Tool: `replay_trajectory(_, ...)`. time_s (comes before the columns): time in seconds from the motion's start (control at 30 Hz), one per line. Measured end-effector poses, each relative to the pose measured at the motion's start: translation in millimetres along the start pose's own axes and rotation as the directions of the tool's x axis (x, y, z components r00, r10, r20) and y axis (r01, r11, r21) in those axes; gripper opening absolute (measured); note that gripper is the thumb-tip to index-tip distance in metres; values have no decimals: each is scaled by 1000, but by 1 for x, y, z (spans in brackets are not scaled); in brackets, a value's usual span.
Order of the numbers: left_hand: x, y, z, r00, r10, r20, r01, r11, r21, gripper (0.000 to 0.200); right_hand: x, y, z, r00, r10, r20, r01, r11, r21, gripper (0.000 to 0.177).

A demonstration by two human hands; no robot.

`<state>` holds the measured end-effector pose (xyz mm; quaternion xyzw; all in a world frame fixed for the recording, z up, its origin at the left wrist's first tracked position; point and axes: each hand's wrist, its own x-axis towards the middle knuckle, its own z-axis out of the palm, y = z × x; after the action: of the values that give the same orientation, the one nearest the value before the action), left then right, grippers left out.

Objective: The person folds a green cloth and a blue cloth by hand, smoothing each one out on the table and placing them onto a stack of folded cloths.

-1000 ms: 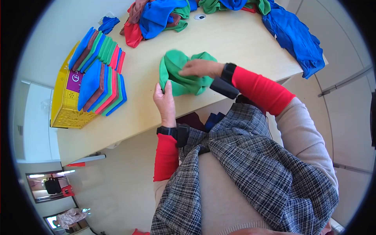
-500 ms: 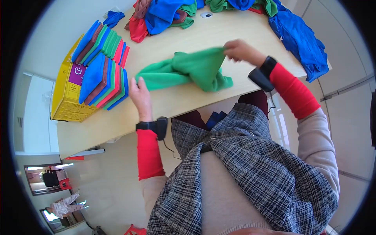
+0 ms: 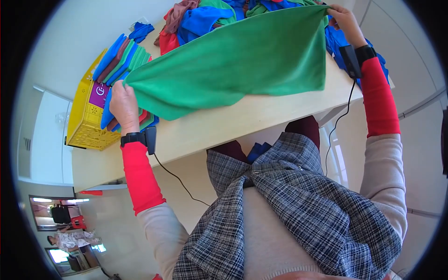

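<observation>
A green towel (image 3: 228,60) is stretched wide between my two hands above the table. My left hand (image 3: 124,105) is closed on its left corner, in front of the folded cloths (image 3: 122,58). Up at the right, my right hand (image 3: 346,23) pinches the opposite upper corner. The towel's lower edge hangs loose toward the table's front edge. Part of the folded stack is hidden behind the towel and my left hand.
A yellow basket (image 3: 93,133) with a purple label stands at the table's left end, beside the folded cloths. Heaped blue, green, red and brown cloths (image 3: 198,21) lie along the back of the table (image 3: 280,109). A person (image 3: 72,240) is in the far background.
My hands have moved apart, the left one leftward and the right one up and to the right. The green towel has gone from bunched on the table to spread out and lifted.
</observation>
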<state>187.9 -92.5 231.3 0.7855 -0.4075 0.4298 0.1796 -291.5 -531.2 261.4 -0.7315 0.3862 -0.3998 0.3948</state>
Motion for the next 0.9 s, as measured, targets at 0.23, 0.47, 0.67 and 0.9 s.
replay_trajectory(0.23,12,-17,-10,1000,0,21,-1,999,53,17,26,59,-38,989,-140,-48,142,989,43,26)
replay_trajectory(0.47,15,-18,-13,996,-33,78,35,999,-28,23,22,64,-48,986,-128,-105,143,978,150,27)
replay_trajectory(0.67,33,-19,25,994,93,63,-93,996,0,20,75,105,-60,998,-65,-9,65,942,330,30)
replay_trajectory(0.9,82,2,17,997,-15,-71,14,1000,-19,19,125,120,-95,976,-204,80,110,771,627,34)
